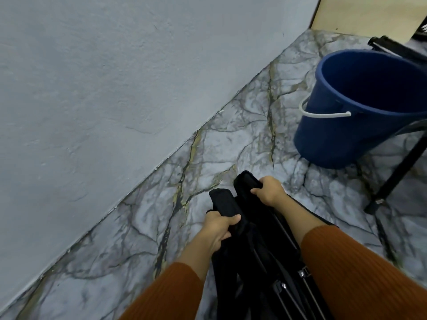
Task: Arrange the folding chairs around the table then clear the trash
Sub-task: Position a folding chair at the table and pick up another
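As left hand (pixel 217 227) and right hand (pixel 269 190) grip it, folding chair (pixel 254 245) stands — collapsed.

left hand (pixel 219 225): gripping folding chair (pixel 250 248) | right hand (pixel 270 190): gripping same | both arms outstretched

Home interior: marble-pattern floor (pixel 231 139), painted wall (pixel 104 88), blue bucket (pixel 346 130)
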The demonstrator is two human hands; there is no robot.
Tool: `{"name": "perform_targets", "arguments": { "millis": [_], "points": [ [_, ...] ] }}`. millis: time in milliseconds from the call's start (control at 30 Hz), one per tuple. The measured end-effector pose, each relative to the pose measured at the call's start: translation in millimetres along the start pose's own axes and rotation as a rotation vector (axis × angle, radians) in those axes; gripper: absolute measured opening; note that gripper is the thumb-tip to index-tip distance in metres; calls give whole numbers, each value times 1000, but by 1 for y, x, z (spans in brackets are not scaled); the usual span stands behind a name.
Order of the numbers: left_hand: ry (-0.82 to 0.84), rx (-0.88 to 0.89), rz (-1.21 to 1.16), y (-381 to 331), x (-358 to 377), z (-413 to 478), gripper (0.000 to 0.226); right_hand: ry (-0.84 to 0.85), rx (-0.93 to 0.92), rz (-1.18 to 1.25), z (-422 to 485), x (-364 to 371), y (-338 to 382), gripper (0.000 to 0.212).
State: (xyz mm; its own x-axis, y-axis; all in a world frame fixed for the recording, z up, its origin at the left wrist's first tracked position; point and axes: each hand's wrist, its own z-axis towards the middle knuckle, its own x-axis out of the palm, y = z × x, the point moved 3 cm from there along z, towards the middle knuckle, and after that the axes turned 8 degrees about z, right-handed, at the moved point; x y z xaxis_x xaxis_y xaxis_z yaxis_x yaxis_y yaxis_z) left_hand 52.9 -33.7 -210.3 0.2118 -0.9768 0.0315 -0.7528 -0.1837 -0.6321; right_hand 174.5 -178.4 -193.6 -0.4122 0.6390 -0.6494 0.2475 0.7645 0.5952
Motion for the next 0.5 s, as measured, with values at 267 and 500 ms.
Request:
{"name": "perform_targets", "arguments": {
  "millis": [267,500],
  "points": [
    [-100,49,-41,-48,41,-114,12,-102,-3,64,-104,-95,46,23],
    [-112,221,106,-116,100,-288,15,-313,-47,193,-262,-237,86,23]
  ]
}}
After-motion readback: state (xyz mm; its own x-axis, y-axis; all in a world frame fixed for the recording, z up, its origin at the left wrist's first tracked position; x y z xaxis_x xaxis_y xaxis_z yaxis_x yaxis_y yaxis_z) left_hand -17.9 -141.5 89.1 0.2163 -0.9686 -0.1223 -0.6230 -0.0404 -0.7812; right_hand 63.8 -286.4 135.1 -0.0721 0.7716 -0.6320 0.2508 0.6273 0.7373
